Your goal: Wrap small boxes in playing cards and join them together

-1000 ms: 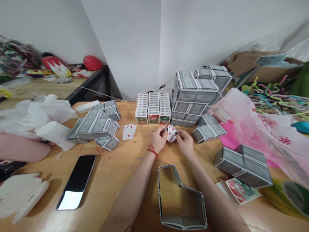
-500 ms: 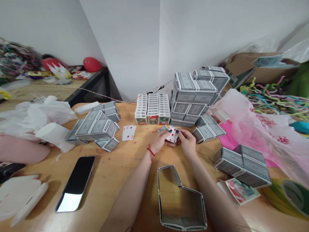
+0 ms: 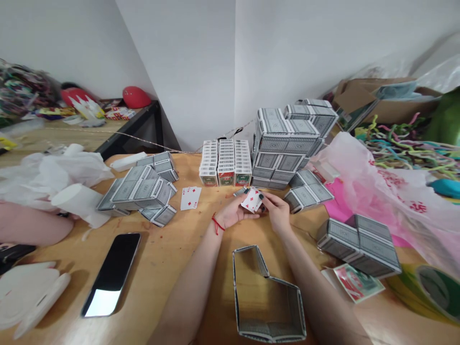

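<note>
Nearest, at six o'clock, an empty grey card sleeve (image 3: 268,292) lying open on the wooden table (image 3: 168,268). Beyond it, at centre, left hand (image 3: 233,213) and right hand (image 3: 276,211) both closed on one small deck of playing cards (image 3: 252,200), face up, long axis tilted toward one o'clock, left cupping beneath. Farther at twelve o'clock, rows of boxed decks (image 3: 226,163).

Bare table (image 3: 172,249) open at 7–9 o'clock of hands up to phone (image 3: 111,273); card stacks (image 3: 226,163) and box tower (image 3: 283,143) block 12–2, open sleeve (image 3: 266,297) blocks 6.
</note>
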{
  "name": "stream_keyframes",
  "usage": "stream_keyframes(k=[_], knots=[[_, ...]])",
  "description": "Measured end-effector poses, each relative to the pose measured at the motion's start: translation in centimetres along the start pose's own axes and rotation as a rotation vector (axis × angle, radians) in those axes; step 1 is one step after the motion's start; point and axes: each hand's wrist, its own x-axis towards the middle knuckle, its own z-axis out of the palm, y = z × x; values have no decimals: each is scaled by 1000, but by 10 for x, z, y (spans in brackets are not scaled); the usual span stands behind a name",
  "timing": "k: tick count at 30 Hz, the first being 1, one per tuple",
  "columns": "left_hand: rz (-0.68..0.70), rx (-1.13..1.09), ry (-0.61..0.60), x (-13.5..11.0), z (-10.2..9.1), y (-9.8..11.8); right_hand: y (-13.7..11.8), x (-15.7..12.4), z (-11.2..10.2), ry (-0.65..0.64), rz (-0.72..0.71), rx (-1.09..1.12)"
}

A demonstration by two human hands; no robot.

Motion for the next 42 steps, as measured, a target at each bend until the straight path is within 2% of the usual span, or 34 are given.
stream_keyframes(k=[8,15,22,28,32,37,40,42], knots=[[4,-25,18,1,-2,2,2,0,1,-30,38,99],[-19,-70,13,2,-6,4,-3,-2,1,-87,110,295],[45,-112,33,-3,-5,11,-9,-1,0,-163,177,444],[158,-72,69,-3,-3,13,-8,-2,2,-178,211,435],[303,112,171,4,-2,5,-7,-4,3,-163,194,411],[633,630,498,11,-2,-7,-11,-5,5,-207,208,433],[737,934,523,11,-3,-12,-11,-5,5,-258,238,466],[779,1059,512,10,-4,-13,-8,-4,5,-254,241,469]])
